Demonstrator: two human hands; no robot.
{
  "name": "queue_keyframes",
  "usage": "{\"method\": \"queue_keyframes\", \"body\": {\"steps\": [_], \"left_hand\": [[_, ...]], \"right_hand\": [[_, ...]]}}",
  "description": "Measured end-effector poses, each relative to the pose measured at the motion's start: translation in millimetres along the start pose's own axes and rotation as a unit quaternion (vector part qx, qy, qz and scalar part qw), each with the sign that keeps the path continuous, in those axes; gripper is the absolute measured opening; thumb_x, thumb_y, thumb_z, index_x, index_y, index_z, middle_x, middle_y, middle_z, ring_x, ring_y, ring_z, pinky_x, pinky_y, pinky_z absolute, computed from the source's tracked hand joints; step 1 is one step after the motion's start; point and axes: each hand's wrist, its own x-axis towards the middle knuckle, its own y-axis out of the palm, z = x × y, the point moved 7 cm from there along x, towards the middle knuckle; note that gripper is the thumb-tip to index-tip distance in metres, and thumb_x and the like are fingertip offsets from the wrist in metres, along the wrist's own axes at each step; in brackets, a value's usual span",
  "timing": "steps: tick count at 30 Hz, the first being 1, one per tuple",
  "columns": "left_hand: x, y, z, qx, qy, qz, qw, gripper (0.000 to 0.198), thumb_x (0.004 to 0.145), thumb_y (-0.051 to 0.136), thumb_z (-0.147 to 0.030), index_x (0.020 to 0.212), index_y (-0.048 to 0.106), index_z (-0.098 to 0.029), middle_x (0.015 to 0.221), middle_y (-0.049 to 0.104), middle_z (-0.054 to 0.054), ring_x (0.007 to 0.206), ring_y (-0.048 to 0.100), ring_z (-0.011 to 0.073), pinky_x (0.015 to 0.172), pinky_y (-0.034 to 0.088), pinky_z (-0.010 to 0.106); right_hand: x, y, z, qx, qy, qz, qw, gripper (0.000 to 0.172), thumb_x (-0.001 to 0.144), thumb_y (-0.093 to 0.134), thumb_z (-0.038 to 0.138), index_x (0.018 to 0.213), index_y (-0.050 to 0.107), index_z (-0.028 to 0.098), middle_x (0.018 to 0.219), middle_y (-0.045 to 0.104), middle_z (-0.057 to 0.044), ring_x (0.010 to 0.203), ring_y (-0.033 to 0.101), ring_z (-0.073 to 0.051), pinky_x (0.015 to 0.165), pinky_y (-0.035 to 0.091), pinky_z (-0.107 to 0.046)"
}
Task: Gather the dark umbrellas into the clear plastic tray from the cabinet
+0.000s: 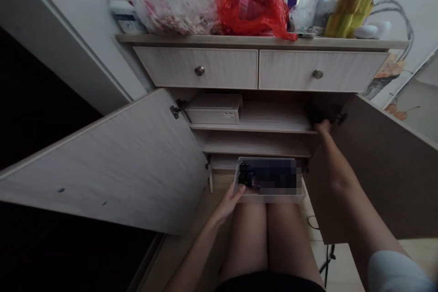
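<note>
Our left hand (230, 200) rests, fingers loosely spread, against the left wall of the shallow white rectangular box (273, 198). The box sits on the floor at the front edge of the open pale wooden cabinet (222, 68), with a small black object (247, 178) inside it near that hand. Our right hand (323, 126) is at the right end of the upper shelf (267, 123), beside a dark shape (313, 112); we cannot tell whether it grips

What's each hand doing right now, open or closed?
Left hand: open, fingers against the left edge of the white box.
Right hand: far in on the upper shelf, too dark there; grip cannot be told.
</note>
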Motion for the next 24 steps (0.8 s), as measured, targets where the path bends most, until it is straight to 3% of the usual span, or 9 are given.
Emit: {"method": "queue_keyframes", "body": {"steps": [3,6,8,12,15,18,24], "left_hand": [[1,0.2,2,0.011,0.001,0.003,1.000,0.099,0.075,0.055,-0.079,0.152,0.035,-0.019,0.157,0.038,0.011,0.149,0.024,0.0297,0.124,0.015,0.042],[1,0.2,3,0.015,0.009,0.004,1.000,0.100,0.075,0.054,-0.079,0.153,0.033,-0.019,0.160,0.033,0.010,0.151,0.020,0.0289,0.124,0.014,0.041],[1,-0.3,4,0.016,0.009,0.003,1.000,0.099,0.077,0.054,-0.078,0.154,0.031,-0.021,0.161,0.030,0.008,0.151,0.019,0.0283,0.124,0.013,0.041],[0,-0.6,4,0.018,0.006,0.006,1.000,0.099,0.077,0.056,-0.077,0.154,0.031,-0.020,0.160,0.032,0.010,0.150,0.021,0.0284,0.123,0.016,0.041],[-3,-0.2,4,0.014,0.007,0.010,1.000,0.097,0.078,0.054,-0.077,0.154,0.032,-0.019,0.158,0.035,0.010,0.149,0.025,0.0281,0.123,0.017,0.040],[-5,-0.4,3,0.012,0.009,0.007,1.000,0.095,0.079,0.054,-0.076,0.153,0.033,-0.020,0.159,0.034,0.008,0.149,0.025,0.0270,0.123,0.017,0.039],[-5,-0.1,2,0.004,0.027,-0.001,1.000,0.097,0.078,0.055,-0.077,0.153,0.035,-0.020,0.158,0.035,0.009,0.149,0.026,0.0282,0.123,0.016,0.040]], "right_hand": [[-21,-2,-9,0.158,0.067,0.015,0.985,0.033,0.077,0.069,0.023,0.106,0.070,0.007,0.085,0.069,-0.015,0.085,0.068,-0.027,0.064,0.057,-0.033],[-63,6,-15,0.394,0.100,0.103,0.908,0.029,0.070,0.074,0.023,0.097,0.071,0.014,0.080,0.069,-0.007,0.074,0.066,-0.019,0.057,0.055,-0.025],[-100,6,-16,0.463,0.077,0.180,0.864,0.031,0.063,0.080,0.024,0.092,0.072,0.018,0.082,0.071,-0.005,0.071,0.065,-0.017,0.056,0.053,-0.023],[-173,-13,-21,0.433,-0.002,0.301,0.850,0.052,0.055,0.087,0.035,0.103,0.074,0.019,0.090,0.074,-0.006,0.072,0.065,-0.018,0.060,0.053,-0.026],[-213,-31,-18,0.378,-0.071,0.370,0.846,0.063,0.054,0.088,0.045,0.110,0.074,0.018,0.097,0.074,-0.007,0.082,0.066,-0.021,0.072,0.054,-0.029],[-240,-42,-11,0.325,-0.129,0.437,0.829,0.065,0.058,0.086,0.049,0.113,0.074,0.017,0.102,0.074,-0.009,0.088,0.066,-0.023,0.082,0.053,-0.034],[-267,-32,0,0.242,-0.196,0.539,0.783,0.064,0.067,0.079,0.046,0.122,0.071,0.013,0.091,0.072,-0.005,0.076,0.061,-0.017,0.077,0.052,-0.032]]}}
